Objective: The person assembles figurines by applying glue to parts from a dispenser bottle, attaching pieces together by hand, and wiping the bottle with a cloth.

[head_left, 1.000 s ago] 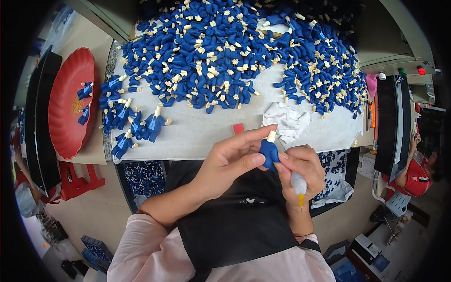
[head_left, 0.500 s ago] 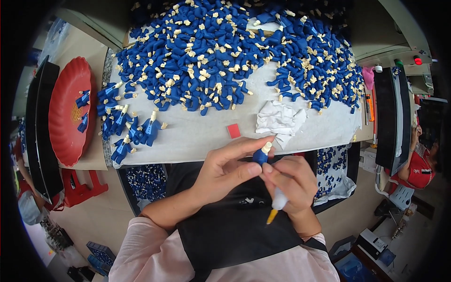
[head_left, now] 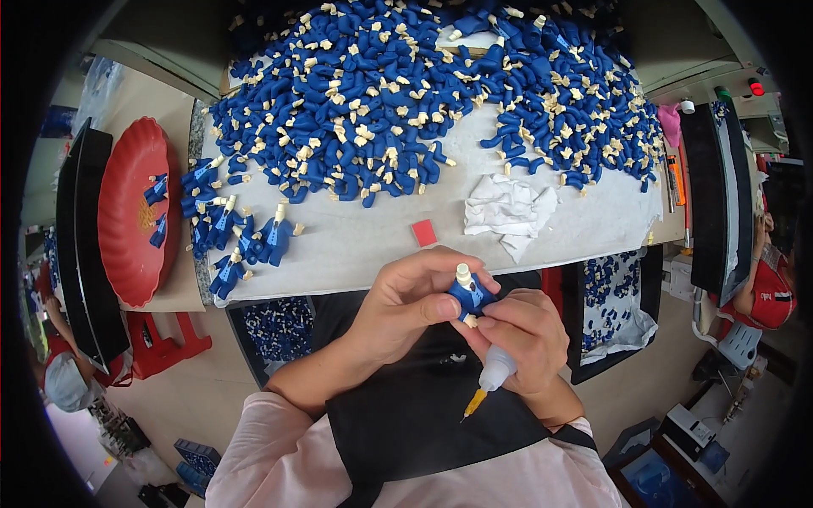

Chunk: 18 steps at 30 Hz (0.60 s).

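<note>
A small blue doll torso [head_left: 468, 296], with a cream neck and hand and a light blue shirt front, is held upright in front of my apron. My left hand [head_left: 398, 296] is closed around its left side with fingers and thumb. My right hand [head_left: 532, 337] pinches its lower right side near the cream hand; my fingertips hide the exact contact. Tucked in the same right hand is a white needle-tip squeeze bottle [head_left: 497, 367], its yellow nozzle [head_left: 476, 401] pointing down toward my lap.
A big heap of blue arm pieces [head_left: 339, 118] covers the back of the table. Several assembled torsos [head_left: 273, 237] lie at left beside a red scalloped tray [head_left: 127, 212]. A red square [head_left: 423, 232] and a crumpled white cloth [head_left: 508, 210] lie nearby. Bins [head_left: 611, 296] sit below the table.
The torso has turned in my hands, so its shirt front and a cream hand now show. My right hand and the bottle have shifted slightly; the bottle's nozzle moved left and down.
</note>
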Each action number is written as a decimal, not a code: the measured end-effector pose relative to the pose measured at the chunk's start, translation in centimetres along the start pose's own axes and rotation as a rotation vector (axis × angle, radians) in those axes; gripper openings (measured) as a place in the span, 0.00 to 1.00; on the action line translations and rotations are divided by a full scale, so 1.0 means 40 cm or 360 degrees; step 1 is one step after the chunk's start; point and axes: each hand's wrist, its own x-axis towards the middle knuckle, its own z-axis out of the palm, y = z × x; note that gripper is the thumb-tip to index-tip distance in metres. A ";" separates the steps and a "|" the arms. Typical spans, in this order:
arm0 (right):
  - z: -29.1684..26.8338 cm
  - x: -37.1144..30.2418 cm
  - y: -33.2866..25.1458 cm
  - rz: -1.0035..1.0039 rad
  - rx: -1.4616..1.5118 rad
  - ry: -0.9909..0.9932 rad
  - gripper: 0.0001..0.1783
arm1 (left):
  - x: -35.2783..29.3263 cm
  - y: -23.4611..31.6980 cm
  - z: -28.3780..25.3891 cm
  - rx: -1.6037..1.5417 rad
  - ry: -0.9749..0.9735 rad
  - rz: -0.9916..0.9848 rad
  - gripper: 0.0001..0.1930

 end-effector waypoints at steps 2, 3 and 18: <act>0.001 0.001 -0.004 0.0014 -0.0023 0.0009 0.15 | -0.001 -0.005 -0.003 -0.0145 0.0000 -0.0035 0.17; 0.002 0.000 -0.004 0.0018 -0.0020 0.0016 0.15 | -0.002 -0.005 -0.002 -0.0140 0.0002 -0.0040 0.17; 0.029 -0.030 -0.002 0.0039 0.0012 0.0164 0.18 | -0.008 0.001 -0.001 -0.0360 0.0093 -0.0190 0.19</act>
